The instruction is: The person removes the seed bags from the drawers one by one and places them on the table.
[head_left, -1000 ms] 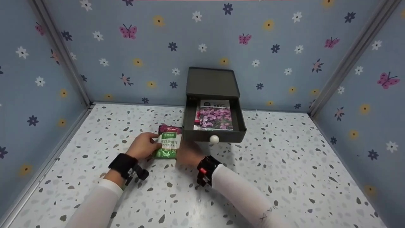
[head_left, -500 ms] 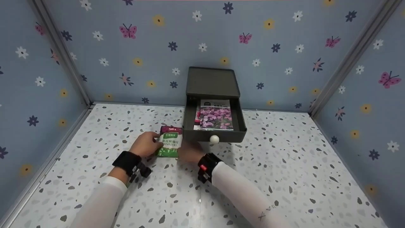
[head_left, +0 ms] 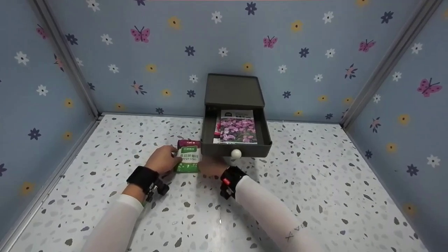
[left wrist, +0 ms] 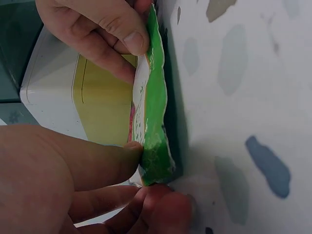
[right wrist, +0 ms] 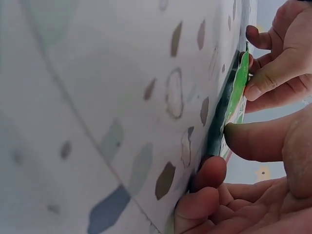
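A seed packet (head_left: 189,158), dark red at the top, white in the middle and green at the bottom, is close over the speckled tabletop just left of the open drawer (head_left: 217,150). My left hand (head_left: 161,160) pinches its left edge, thumb on the front and fingers behind. From the other side, my right hand (head_left: 212,166) grips the right edge; the drawer's front partly covers these fingers in the head view. The left wrist view shows the packet's green end (left wrist: 157,97) with a thumb from each hand on it.
The drawer belongs to a dark grey-green cabinet (head_left: 234,90) against the flowered back wall. A pink-flower packet (head_left: 238,130) lies inside over a red-edged one (head_left: 217,132). A white knob (head_left: 236,154) sticks out in front. Yellow and white surfaces (left wrist: 105,92) appear behind the packet.
Both hands have shifted slightly right and away from me with the packet, and the packet sits straighter. The drawer and its contents look the same.
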### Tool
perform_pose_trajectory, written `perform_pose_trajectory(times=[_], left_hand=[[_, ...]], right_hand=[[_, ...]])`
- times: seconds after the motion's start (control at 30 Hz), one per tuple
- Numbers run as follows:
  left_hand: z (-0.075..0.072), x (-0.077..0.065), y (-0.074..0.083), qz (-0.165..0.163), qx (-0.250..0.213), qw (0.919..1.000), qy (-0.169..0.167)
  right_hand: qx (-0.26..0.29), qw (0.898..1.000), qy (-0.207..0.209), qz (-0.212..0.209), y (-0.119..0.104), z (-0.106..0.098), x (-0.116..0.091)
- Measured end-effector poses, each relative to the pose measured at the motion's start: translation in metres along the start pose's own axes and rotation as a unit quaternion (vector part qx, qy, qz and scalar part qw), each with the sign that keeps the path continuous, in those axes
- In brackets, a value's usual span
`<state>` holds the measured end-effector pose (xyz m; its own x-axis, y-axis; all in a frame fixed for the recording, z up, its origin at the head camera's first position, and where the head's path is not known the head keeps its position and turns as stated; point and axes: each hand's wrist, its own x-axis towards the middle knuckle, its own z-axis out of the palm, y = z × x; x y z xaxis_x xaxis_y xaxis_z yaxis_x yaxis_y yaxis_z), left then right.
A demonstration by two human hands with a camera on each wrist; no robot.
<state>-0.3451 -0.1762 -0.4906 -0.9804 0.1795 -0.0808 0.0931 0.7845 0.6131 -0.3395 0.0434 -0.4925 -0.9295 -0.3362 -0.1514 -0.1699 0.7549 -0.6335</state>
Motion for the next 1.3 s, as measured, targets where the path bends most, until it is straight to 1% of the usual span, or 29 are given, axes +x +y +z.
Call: perform_pose_trajectory(times=[0.13, 0.3, 0.53, 0.77, 1.03, 1.2, 1.3], left_hand=[[-0.0003, 0.0020, -0.0002, -0.005, 0.001, 1.0000, -0.001], [-0.0023, 0.0038, -0.0002, -0.002, -0.001, 1.0000, -0.005], [-0.0025, 0.0034, -0.0001, -0.004, -0.001, 0.9999, -0.014], [-0.0009, 0.0026, -0.0033, -0.005, -0.006, 0.9999, -0.012], [-0.0021, -0.0001, -0.0058, -0.019, -0.030, 0.9992, -0.021], [-0.0034, -0.0008, -0.0058, -0.021, -0.036, 0.9989, -0.021], [-0.0042, -0.0012, -0.0061, -0.022, -0.038, 0.9988, -0.023]], right_hand=[[-0.006, 1.000, -0.006, -0.002, -0.0016, -0.0027, -0.0013], [-0.016, 1.000, -0.011, -0.012, -0.0035, -0.0071, -0.0019], [0.059, 0.997, -0.007, -0.043, 0.0014, -0.0073, -0.0048], [0.037, 0.998, -0.003, -0.042, 0.0026, -0.0053, -0.0048], [0.040, 0.998, -0.002, -0.045, 0.0047, -0.0053, -0.0068], [0.017, 0.999, -0.001, -0.052, 0.0031, -0.0070, -0.0094], [0.013, 0.999, -0.004, -0.049, 0.0015, -0.0076, -0.0104]])
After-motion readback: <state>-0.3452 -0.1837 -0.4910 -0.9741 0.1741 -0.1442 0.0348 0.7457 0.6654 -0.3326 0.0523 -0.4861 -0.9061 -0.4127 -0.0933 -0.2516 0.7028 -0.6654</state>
